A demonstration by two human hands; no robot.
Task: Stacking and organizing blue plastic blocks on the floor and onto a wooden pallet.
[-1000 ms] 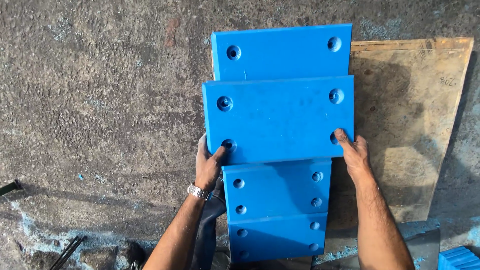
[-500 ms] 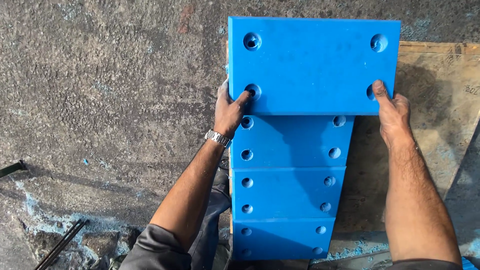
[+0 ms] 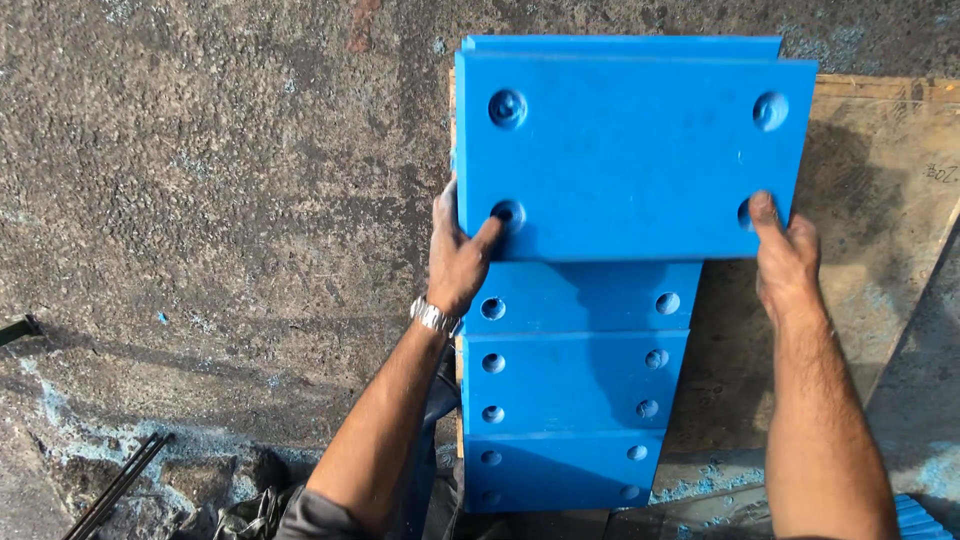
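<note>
Hands: we have both on the top blue plastic block [image 3: 640,150]; left hand [image 3: 458,255] clamped on its lower-left corner, right hand [image 3: 785,262] on its lower-right corner.
Left grip: thumb across the front face by the lower-left hole, fingers hidden behind the edge.
Right grip: thumb tip on the lower-right hole, other fingers wrapped behind, out of sight.
Block held: four countersunk holes counted, one near each corner; lower-right one mostly covered by our thumb.
Block position: raised over the far end of the row, overlapping another blue block [image 3: 620,42] behind it; only that one's top strip shows.
Row below: three blue blocks [image 3: 575,385] visible edge to edge, running toward us; upper one part-covered by the held block.
Holes in row: four visible on the upper two blocks each; nearest block's lower pair dim in shadow.
Total blocks: five that we can count.
Base: wooden board [image 3: 880,200] under the row, on rough concrete floor [image 3: 220,180]; right side runs out of frame.
Wrist: one metal watch [image 3: 433,317] on the left.
Arms: both extended forward, forearms bare, elbows cut off at bottom edge.
Bottom left: dark metal rods [image 3: 118,485], count unclear.
Bottom right: blue ribbed object [image 3: 922,518], cut off, can't identify.
</note>
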